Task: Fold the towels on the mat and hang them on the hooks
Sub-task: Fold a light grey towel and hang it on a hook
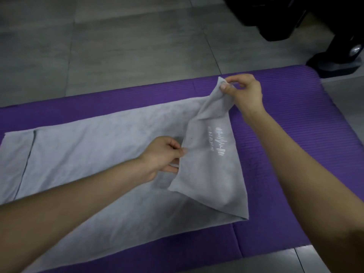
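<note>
A long light-grey towel (94,154) lies spread on the purple mat (295,134). Its right end is lifted and turned back over the rest, showing white embroidered lettering. My right hand (244,91) pinches the far right corner and holds it above the mat. My left hand (163,156) pinches the near edge of the raised flap, at the middle of the towel. The left end of the towel lies flat with a narrow folded strip. No hooks are in view.
Grey tiled floor (118,46) surrounds the mat. A black object with a base (334,62) stands at the top right, just beyond the mat's far corner.
</note>
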Tool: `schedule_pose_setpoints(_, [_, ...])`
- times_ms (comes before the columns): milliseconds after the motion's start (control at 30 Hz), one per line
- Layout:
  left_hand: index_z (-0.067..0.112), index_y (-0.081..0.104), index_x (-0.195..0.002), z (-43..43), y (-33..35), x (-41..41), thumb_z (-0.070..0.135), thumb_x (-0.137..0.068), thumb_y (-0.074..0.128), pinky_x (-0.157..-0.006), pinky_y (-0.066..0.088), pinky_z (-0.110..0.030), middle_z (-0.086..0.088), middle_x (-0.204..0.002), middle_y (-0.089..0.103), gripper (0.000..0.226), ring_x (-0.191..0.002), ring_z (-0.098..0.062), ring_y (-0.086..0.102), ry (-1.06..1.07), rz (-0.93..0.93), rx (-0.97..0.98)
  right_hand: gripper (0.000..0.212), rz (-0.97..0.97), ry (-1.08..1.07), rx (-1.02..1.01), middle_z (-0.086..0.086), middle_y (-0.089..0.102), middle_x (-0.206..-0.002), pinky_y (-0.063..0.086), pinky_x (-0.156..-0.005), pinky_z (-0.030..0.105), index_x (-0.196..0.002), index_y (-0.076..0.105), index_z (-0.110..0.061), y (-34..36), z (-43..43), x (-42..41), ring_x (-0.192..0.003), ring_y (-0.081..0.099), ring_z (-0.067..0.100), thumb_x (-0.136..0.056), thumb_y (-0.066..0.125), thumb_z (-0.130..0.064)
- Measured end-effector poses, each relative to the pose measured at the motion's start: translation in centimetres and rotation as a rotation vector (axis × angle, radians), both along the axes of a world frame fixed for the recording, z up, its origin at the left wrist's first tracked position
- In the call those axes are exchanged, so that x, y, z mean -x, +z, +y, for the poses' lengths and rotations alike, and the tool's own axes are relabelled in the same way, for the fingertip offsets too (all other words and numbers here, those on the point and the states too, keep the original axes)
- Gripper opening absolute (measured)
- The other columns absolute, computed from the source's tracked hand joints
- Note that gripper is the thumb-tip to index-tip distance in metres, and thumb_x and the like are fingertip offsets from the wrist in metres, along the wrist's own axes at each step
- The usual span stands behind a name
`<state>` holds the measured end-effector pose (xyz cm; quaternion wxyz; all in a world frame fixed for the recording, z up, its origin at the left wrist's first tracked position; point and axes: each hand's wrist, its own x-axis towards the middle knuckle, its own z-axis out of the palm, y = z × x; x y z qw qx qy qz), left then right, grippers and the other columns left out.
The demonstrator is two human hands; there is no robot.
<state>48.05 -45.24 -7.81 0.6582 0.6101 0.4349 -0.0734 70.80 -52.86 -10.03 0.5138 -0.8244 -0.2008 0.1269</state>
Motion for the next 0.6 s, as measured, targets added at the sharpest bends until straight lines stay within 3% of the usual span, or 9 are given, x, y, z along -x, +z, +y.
schedule_pose_setpoints(100, [0.010, 0.053, -0.078, 1.4, 3.6, 2.5, 0.013, -0.087, 0.064, -0.058, 0.059, -0.032, -0.004, -0.066, 0.059, 0.015, -0.047, -0.007, 0.058, -0.026, 0.018, -0.054, 0.011, -0.040, 0.100, -0.046, -0.021, 0.066, -0.083, 0.048, -0.091, 0.046, -0.069, 0.065, -0.053, 2.3, 1.8, 2.1, -0.089, 0.062, 0.006, -0.059, 0.066, -0.055])
schedule_pose_setpoints(200, [0.009, 0.053, -0.078, 3.3, 7.2, 5.7, 0.014, -0.089, 0.062, -0.053, 0.058, -0.030, -0.005, -0.067, 0.056, 0.015, -0.050, -0.009, 0.057, -0.052, 0.060, -0.124, 0.006, -0.074, 0.219, -0.022, -0.021, 0.065, -0.075, 0.051, -0.086, 0.043, -0.069, 0.065, -0.043, 5.5, 4.4, 5.5, -0.077, 0.059, 0.003, -0.070, 0.070, -0.040])
schedule_pose_setpoints(300, [0.008, 0.052, -0.076, 5.3, 10.1, 9.8, 0.014, -0.090, 0.060, -0.053, 0.058, -0.031, -0.001, -0.058, 0.056, 0.017, -0.044, -0.006, 0.056, -0.073, 0.065, -0.143, 0.012, -0.061, 0.311, -0.022, -0.012, 0.064, -0.077, 0.053, -0.083, 0.036, -0.073, 0.061, -0.034, 8.9, 7.6, 8.9, -0.078, 0.060, 0.009, -0.075, 0.071, -0.028])
schedule_pose_setpoints(433, [0.007, 0.049, -0.079, 8.2, 12.0, 16.6, 0.015, -0.091, 0.057, -0.054, 0.059, -0.033, -0.002, -0.058, 0.062, 0.016, -0.047, -0.009, 0.061, -0.011, 0.030, -0.040, 0.020, 0.046, 0.387, -0.019, -0.001, 0.052, -0.067, 0.040, -0.047, 0.012, -0.077, 0.054, -0.020, 12.7, 12.2, 12.9, -0.048, 0.049, -0.002, -0.083, 0.068, -0.007])
schedule_pose_setpoints(600, [0.006, 0.050, -0.085, 12.0, 11.2, 25.5, 0.019, -0.087, 0.062, -0.057, 0.058, -0.035, -0.008, -0.077, 0.060, 0.017, -0.063, -0.015, 0.060, 0.077, 0.013, -0.024, 0.025, 0.084, 0.473, 0.044, 0.004, 0.051, -0.068, 0.037, -0.037, 0.016, -0.100, 0.054, -0.011, 15.0, 19.1, 18.5, -0.048, 0.049, 0.007, -0.081, 0.069, -0.003])
